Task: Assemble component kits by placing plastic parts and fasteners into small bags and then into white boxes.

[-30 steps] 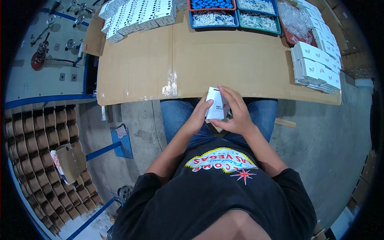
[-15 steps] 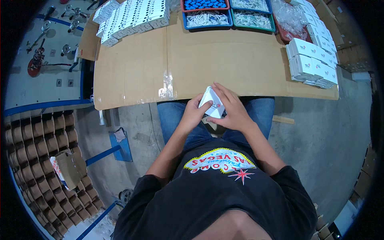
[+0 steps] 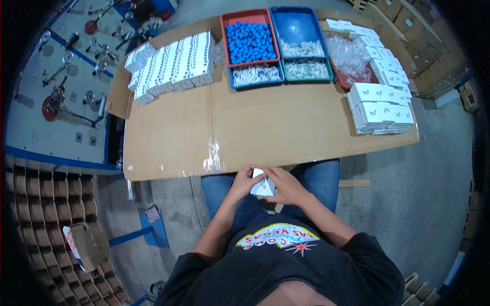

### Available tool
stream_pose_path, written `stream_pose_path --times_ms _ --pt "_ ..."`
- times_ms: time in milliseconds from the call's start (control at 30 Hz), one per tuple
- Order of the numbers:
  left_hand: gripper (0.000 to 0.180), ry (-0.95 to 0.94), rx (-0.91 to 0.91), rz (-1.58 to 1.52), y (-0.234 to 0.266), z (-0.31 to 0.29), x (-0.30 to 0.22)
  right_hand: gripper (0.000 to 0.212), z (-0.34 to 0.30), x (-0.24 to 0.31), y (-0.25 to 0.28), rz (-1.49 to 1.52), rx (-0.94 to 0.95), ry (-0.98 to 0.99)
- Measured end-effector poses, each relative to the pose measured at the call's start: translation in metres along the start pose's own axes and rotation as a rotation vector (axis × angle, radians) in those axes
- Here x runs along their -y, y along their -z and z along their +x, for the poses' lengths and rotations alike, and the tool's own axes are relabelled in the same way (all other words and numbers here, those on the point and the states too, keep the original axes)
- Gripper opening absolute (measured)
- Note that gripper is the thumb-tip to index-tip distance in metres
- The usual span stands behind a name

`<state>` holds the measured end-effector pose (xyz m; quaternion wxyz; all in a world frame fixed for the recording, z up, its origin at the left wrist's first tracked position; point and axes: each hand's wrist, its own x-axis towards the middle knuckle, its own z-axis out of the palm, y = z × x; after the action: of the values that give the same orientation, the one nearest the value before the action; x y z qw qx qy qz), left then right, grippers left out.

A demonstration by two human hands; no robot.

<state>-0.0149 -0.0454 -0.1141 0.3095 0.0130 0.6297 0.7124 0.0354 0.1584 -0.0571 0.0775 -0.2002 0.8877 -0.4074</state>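
A small white carton (image 3: 263, 188) with a little printed mark is held over my lap, just off the near edge of the cardboard-covered table (image 3: 265, 122). My left hand (image 3: 244, 183) grips its left side, thumb lying across the top. From the other side my right hand (image 3: 286, 185) closes on it, fingers bent over the far end. Fingers hide part of the carton, so I cannot tell whether its flap is fully closed.
White boxes (image 3: 176, 64) stand in rows at the far left, and more stacked cartons (image 3: 380, 109) at the right. Between them are a red tray (image 3: 224, 41) of blue pieces, trays of white sticks (image 3: 255, 75), and clear plastic bags (image 3: 349, 53).
The view has tilted up, so the table and trays sit lower in the picture and more of them shows. Both hands still hold the carton, which has turned slightly between them.
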Motion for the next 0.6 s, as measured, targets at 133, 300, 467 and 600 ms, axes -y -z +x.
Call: stream_pose_path --times_ms 133,300,467,600 --pt "0.045 -0.017 -0.03 0.036 -0.001 0.016 -0.013 0.093 0.007 -0.024 -0.008 -0.07 -0.13 -0.029" --pt "0.046 -0.346 -0.238 0.221 0.011 0.049 -0.02 0.095 0.04 -0.05 0.007 -0.243 -0.417 -0.121" --pt "0.087 -0.628 -0.26 1.017 0.032 0.076 -0.011 0.088 0.086 -0.082 0.01 -0.269 -0.576 -0.265" --pt "0.115 -0.635 -0.187 1.194 0.013 0.088 -0.029 0.087 0.103 -0.093 0.0 -0.396 -0.639 -0.283"
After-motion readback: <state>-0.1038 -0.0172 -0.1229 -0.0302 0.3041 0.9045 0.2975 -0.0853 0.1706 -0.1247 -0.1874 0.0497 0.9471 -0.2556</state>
